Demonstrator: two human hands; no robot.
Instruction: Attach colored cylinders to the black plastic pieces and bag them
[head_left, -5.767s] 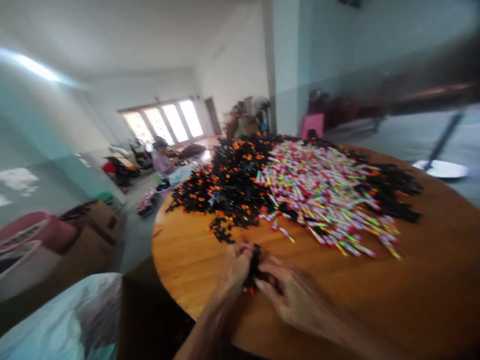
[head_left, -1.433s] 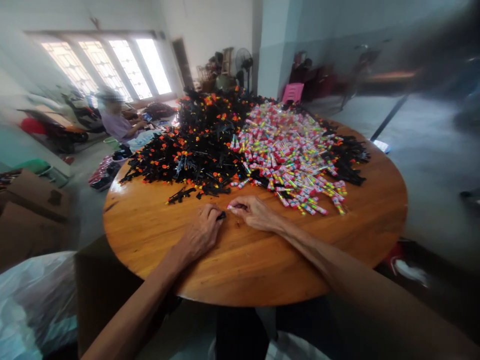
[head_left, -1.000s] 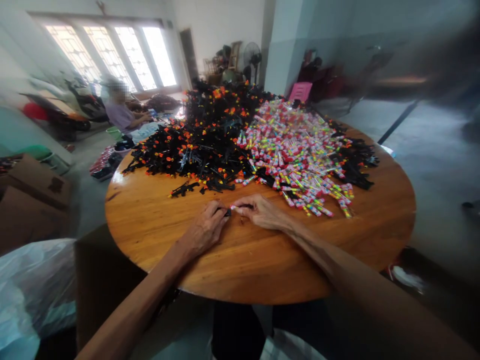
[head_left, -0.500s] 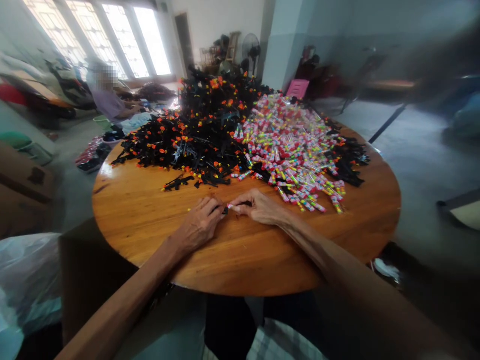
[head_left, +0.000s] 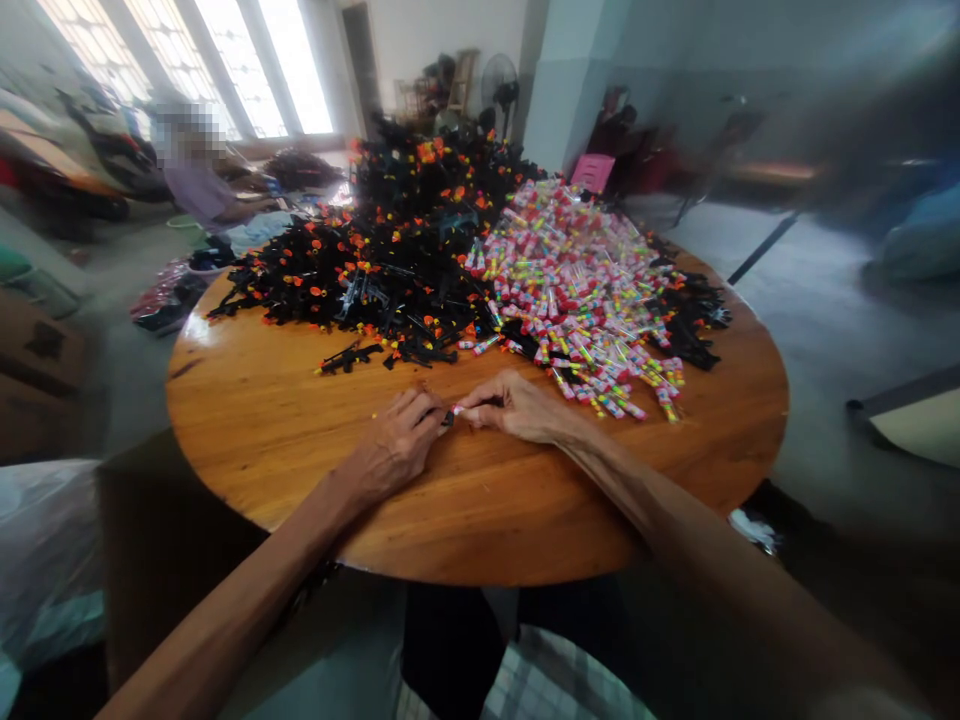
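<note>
Over the near middle of the round wooden table [head_left: 480,540], my left hand [head_left: 405,432] is closed around a small black toy gun [head_left: 448,419]; most of it is hidden by the fingers. My right hand [head_left: 517,408] pinches a small pink-and-white tube [head_left: 459,410] between thumb and forefinger. The tube's end meets or nearly meets the black piece; I cannot tell if they are joined. Beyond my hands rises a heap of black toy guns [head_left: 409,270] with orange and yellow tips. Against its right side lies a pile of small pink, clear and yellow tubes [head_left: 577,285].
A loose black toy gun [head_left: 350,357] lies in front of the heap. To the far left a person [head_left: 202,190] sits by more goods. Cardboard boxes [head_left: 37,350] and a plastic bag [head_left: 45,560] stand at left. A pink stool [head_left: 592,172] is behind.
The whole view has shifted slightly, so the table appears a little further left and higher. Both hands keep nearly the same pose, with the tube and toy gun still held close together.
</note>
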